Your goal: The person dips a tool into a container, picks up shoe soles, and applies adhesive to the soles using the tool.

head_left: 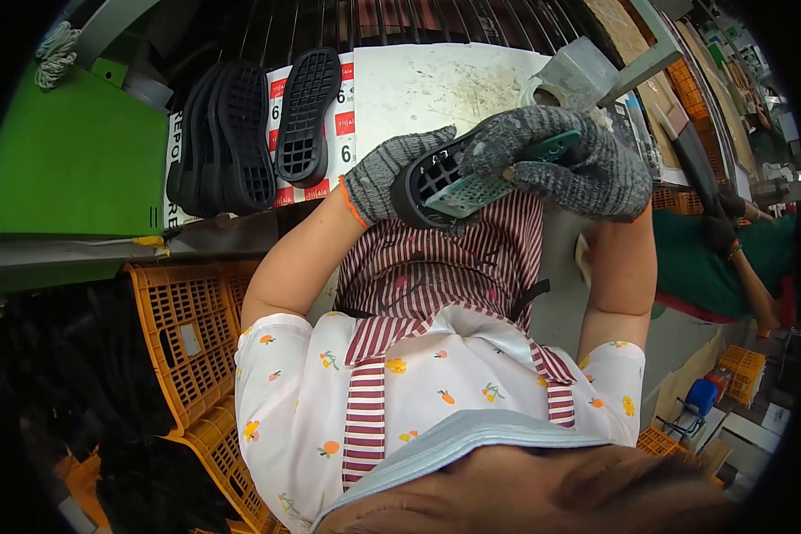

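Mid-frame, the left hand [385, 174] grips a black sole [407, 201]. The right hand [587, 167] holds a teal strip [468, 191] over it.

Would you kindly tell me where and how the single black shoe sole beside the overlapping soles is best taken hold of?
I'd probably pinch the single black shoe sole by the thick rim at its near end, coming from the near side: it lies lattice up, this end foremost, with overlapping soles close on its left.
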Demonstrator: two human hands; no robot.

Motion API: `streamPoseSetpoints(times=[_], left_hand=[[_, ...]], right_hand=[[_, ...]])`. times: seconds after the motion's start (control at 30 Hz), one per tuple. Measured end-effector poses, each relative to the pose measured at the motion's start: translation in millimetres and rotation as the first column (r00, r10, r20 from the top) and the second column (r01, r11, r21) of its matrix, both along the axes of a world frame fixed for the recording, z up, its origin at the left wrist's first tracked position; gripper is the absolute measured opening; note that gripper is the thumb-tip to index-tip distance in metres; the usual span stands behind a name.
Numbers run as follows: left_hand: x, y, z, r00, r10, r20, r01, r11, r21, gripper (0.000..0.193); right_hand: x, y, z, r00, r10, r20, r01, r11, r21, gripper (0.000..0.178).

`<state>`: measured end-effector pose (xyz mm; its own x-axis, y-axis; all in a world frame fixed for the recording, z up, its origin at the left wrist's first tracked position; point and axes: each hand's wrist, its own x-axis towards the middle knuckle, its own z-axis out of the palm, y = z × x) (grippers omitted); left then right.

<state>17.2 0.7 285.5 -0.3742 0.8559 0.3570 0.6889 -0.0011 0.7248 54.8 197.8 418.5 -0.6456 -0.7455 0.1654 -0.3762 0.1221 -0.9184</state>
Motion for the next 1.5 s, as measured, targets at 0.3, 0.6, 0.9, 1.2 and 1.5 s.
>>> streamPoseSetpoints(times=[0.3,0.6,0.9,1.2,1.5], left_hand=[[4,2,-6,0.871,-0.028,-0.490,-0.024,0.995,-0.098,0.053],[15,-26,-38,0.196,-0.387,0.901,-0.248,0.869,0.427,0.036],[24,-18,-23,-0.279,-0.547,0.789,-0.422,0.808,0.411,0.039],[18,-18,-43,-0.177,-0.644,0.745,-0.399,0.739,0.544,0.045],[25,-17,-43,0.166,-0.301,0.939,-0.317,0.886,0.340,0.039]], right_hand=[[-8,-1,13,0.979,0.098,-0.181,-0.061,0.977,0.202,0.020],[-18,48,-8,0.937,-0.295,-0.186,0.329,0.925,0.192,0.020],[-22,46,-74,0.669,-0.688,-0.282,0.652,0.725,-0.223,0.018],[21,8,-68,0.879,-0.471,0.070,0.473,0.846,-0.246,0.022],[23,9,-65,0.865,-0.476,0.161,0.502,0.821,-0.271,0.021]])
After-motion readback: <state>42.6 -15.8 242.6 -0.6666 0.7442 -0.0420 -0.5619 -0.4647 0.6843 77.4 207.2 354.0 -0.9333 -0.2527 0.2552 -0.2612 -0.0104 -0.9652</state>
